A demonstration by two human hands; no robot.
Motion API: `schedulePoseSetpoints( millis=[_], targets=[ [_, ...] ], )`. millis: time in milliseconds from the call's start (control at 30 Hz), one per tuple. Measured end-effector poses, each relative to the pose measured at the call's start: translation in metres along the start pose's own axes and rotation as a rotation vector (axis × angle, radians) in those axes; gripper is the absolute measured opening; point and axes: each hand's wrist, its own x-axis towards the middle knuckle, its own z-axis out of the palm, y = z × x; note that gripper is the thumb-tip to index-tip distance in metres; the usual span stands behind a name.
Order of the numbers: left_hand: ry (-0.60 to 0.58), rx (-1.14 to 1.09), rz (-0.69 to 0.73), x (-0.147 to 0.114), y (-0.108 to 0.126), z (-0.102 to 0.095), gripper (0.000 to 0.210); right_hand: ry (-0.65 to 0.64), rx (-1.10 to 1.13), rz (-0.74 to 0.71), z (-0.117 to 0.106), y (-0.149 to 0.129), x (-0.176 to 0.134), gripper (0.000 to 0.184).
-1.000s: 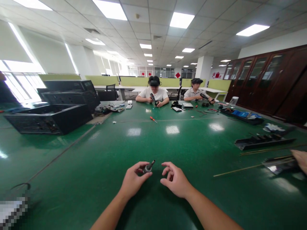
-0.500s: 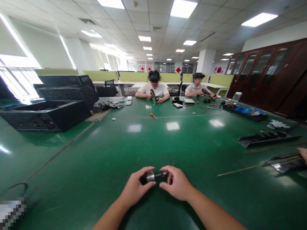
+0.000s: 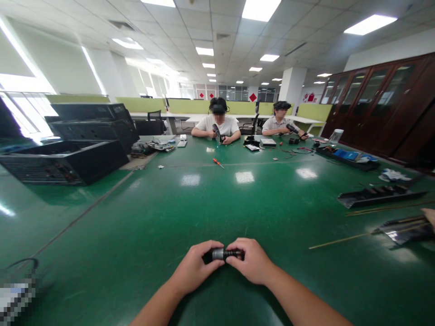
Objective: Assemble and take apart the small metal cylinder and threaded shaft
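Observation:
Low in the middle of the view, a small cylindrical metal part lies level between my hands. It has a silver band and a dark ribbed shaft pointing right. My left hand is closed round its left end, with the thumb below and the fingers above. My right hand is closed on the shaft at the other end. The fingertips of both hands almost meet, and the part's far left end is hidden in my left palm.
A green table spreads ahead. Black computer cases stand at left. A screwdriver lies farther off. To the right are a black metal tray and a thin rod, near another person's hand. Two people sit opposite.
My right hand has closed onto the ribbed shaft, where its fingers were looser before. My left hand and the metal part have shifted slightly right, and the gap between my hands has narrowed.

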Motion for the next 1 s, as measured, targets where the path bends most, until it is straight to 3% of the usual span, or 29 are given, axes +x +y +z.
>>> schedulePoseSetpoints(
  millis=[1000],
  targets=[
    [0.032,0.01,0.007,-0.0007,0.0056,0.0029,0.022,-0.001,-0.02,-0.009,-0.0045,-0.0001,0.002,0.015]
  ],
)
